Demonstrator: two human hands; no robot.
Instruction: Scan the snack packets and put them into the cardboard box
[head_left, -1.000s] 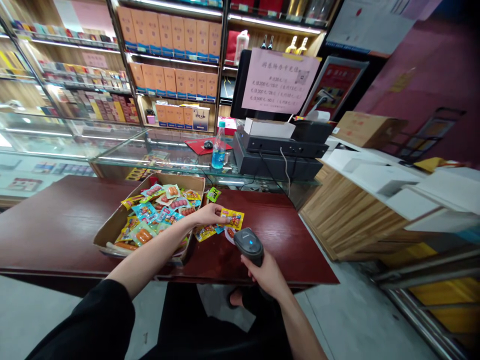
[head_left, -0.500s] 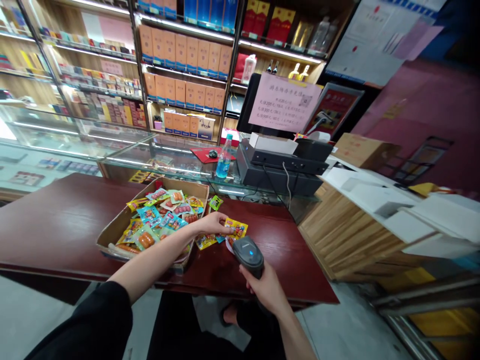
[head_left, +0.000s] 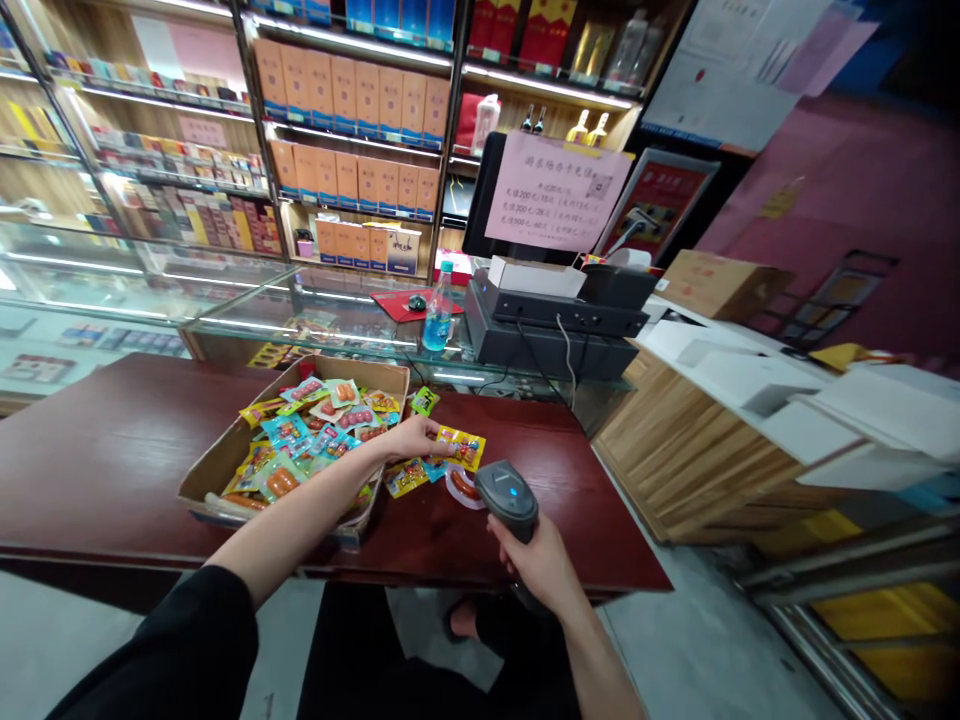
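My left hand (head_left: 414, 440) pinches the left end of a yellow snack packet (head_left: 463, 449) above the dark red table. My right hand (head_left: 541, 563) is wrapped round a black barcode scanner (head_left: 508, 495) with a small blue light on top; its head is just right of a clear packet with a sausage (head_left: 466, 485). Another yellow packet (head_left: 407, 478) and a blue packet (head_left: 435, 469) lie under and beside my left hand. Left of them stands an open cardboard box (head_left: 202, 478) full of colourful snack packets, partly covered by my left forearm. A green packet (head_left: 424, 401) lies behind my left hand.
A glass counter (head_left: 315, 325) runs behind the dark red table (head_left: 112, 430). On it are a blue-liquid bottle (head_left: 439, 318), a mouse on a red mat (head_left: 397, 306) and a black monitor with a pink sign (head_left: 555, 190). Wooden cabinet (head_left: 660, 470) at right.
The scanner has shifted slightly right, away from the held yellow packet, so the sausage packet beneath shows more fully. My left hand keeps its pinch on the yellow packet. The view has shifted a little.
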